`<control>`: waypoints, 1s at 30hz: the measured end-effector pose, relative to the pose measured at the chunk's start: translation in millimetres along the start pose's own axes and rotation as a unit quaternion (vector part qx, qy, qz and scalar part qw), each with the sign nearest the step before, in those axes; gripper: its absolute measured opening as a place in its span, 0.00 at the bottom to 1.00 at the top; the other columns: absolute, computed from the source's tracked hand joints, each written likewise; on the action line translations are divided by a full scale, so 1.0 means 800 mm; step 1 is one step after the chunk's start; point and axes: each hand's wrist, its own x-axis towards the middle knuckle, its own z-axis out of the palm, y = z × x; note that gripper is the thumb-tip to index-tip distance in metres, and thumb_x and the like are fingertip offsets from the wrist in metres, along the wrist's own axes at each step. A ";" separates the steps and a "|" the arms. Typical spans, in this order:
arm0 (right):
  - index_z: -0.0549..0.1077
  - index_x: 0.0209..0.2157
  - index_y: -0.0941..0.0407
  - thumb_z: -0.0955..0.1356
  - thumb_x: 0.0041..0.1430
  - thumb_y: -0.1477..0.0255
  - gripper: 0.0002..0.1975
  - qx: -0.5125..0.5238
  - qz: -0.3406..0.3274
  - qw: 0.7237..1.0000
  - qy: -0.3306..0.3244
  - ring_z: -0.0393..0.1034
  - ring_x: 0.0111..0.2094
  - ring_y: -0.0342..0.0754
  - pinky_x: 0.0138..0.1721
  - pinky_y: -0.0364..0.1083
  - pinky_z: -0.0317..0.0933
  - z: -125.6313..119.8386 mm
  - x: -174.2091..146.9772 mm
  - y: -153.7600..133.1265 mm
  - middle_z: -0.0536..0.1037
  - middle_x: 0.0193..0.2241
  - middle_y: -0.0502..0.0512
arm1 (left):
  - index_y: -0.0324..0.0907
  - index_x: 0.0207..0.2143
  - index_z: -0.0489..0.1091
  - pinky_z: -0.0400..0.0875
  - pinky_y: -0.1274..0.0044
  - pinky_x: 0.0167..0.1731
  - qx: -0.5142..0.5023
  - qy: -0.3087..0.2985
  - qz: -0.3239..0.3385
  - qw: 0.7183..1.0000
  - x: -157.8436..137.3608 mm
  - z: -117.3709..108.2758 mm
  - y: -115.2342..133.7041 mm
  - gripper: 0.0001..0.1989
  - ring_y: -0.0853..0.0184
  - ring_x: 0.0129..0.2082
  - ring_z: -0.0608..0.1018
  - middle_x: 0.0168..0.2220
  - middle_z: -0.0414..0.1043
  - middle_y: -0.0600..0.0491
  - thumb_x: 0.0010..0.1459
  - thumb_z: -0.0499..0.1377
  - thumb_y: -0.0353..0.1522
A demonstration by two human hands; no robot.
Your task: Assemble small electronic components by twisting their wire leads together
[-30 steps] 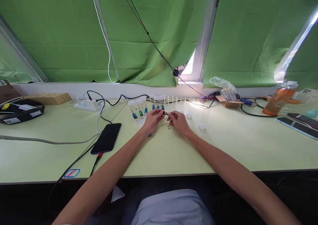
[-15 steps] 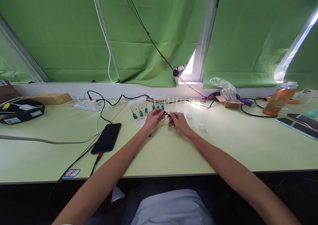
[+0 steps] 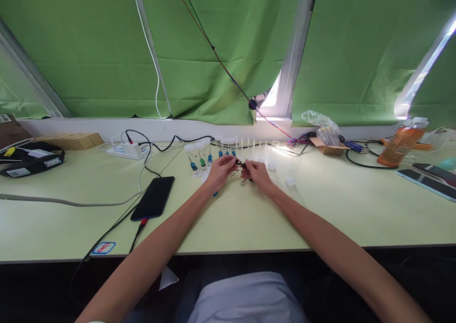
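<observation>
Pinching a small black piece (image 3: 241,164) between thumb and fingers on both sides: left hand (image 3: 219,172) has one end, right hand (image 3: 259,175) the other. Grips narrow, hands close together, piece just above the pale yellow-green tabletop (image 3: 221,232). Fingertips cover most of it; looks like a clip or connector, but it's too small here to be sure.

Thin silvery metal bits (image 3: 244,182) below and beside the right hand, partly behind the fingers; can't tell whether held or lying loose. Small blue piece (image 3: 215,194) pokes out by the left wrist, rest hidden under the hand.

Clear upright tubes with blue parts inside (image 3: 193,165) stand left of and behind the left hand, one part green (image 3: 203,162). Walls nearly invisible, so no solid count. More clear tubes with round white ends (image 3: 289,181) to the right of the right hand; outlines wash out against the tabletop, contents unreadable.

Black smartphone (image 3: 153,198) lies left of the left forearm, red-tipped cable plug (image 3: 143,222) at its near end; the cable drops out of sight past the edge. Far right: clear bottle of orange liquid (image 3: 402,145); dark phone (image 3: 436,172) beside it cut off by the frame.
</observation>
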 end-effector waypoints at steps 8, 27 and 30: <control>0.69 0.30 0.57 0.71 0.51 0.52 0.21 -0.014 -0.012 1.000 0.024 0.70 0.20 0.42 0.21 0.41 0.65 0.001 -0.002 -0.003 0.74 0.20 0.49 | 0.38 0.31 0.73 0.73 0.73 0.39 -0.005 0.027 -0.011 1.000 0.000 0.002 0.000 0.18 0.71 0.28 0.76 0.29 0.74 0.52 0.41 0.72 0.38; 0.65 0.31 0.54 0.66 0.58 0.53 0.18 -0.112 -0.083 0.990 0.021 0.68 0.18 0.41 0.20 0.41 0.62 0.000 -0.007 -0.007 0.74 0.21 0.48 | 0.38 0.30 0.73 0.74 0.71 0.41 0.005 0.042 -0.004 0.999 0.001 0.001 -0.005 0.19 0.68 0.29 0.78 0.27 0.74 0.52 0.39 0.73 0.39; 0.66 0.31 0.54 0.66 0.59 0.54 0.17 -0.126 -0.093 0.987 0.026 0.68 0.18 0.41 0.20 0.40 0.62 0.000 -0.008 -0.007 0.74 0.21 0.48 | 0.38 0.30 0.73 0.74 0.71 0.41 0.005 0.042 -0.004 0.999 0.002 0.000 -0.005 0.19 0.68 0.29 0.77 0.26 0.74 0.53 0.39 0.73 0.39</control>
